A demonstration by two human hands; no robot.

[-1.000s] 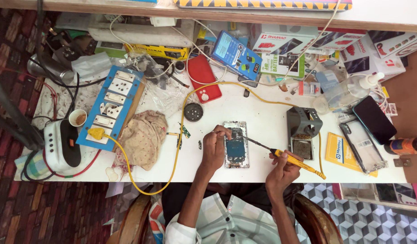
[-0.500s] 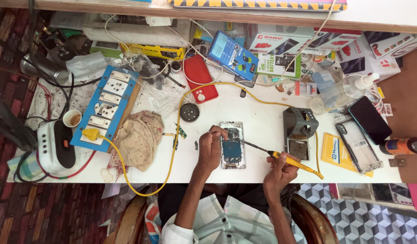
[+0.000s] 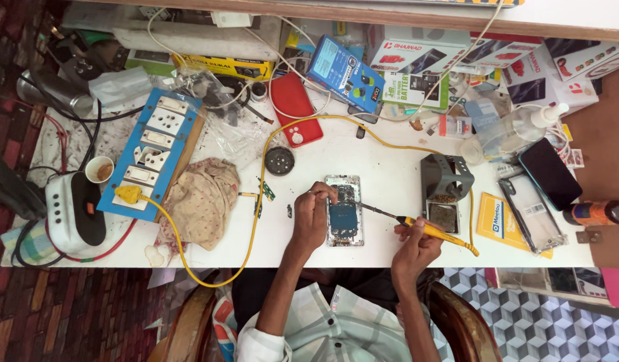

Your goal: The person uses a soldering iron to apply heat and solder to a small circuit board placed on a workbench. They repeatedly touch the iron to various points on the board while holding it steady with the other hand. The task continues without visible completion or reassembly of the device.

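Observation:
An opened phone (image 3: 344, 212) with its circuit board bared lies on the white table (image 3: 376, 161), near the front edge. My left hand (image 3: 312, 213) rests against the phone's left side and pinches something thin at its upper left corner. My right hand (image 3: 414, 247) grips a yellow-handled soldering iron (image 3: 423, 228). The iron's dark tip reaches left onto the phone's board. Its yellow cord (image 3: 259, 181) loops across the table to a plug in the blue switch board (image 3: 152, 155).
A soldering stand (image 3: 446, 182) stands right of the phone. A stained cloth (image 3: 202, 198) and a round dark tin (image 3: 280, 161) lie to the left. A red phone (image 3: 294, 108), boxes, a clear bottle (image 3: 510, 134) and phone cases (image 3: 532, 209) crowd the back and right.
The view has shifted slightly. Both hands stay at the phone, with the iron's tip still on the board.

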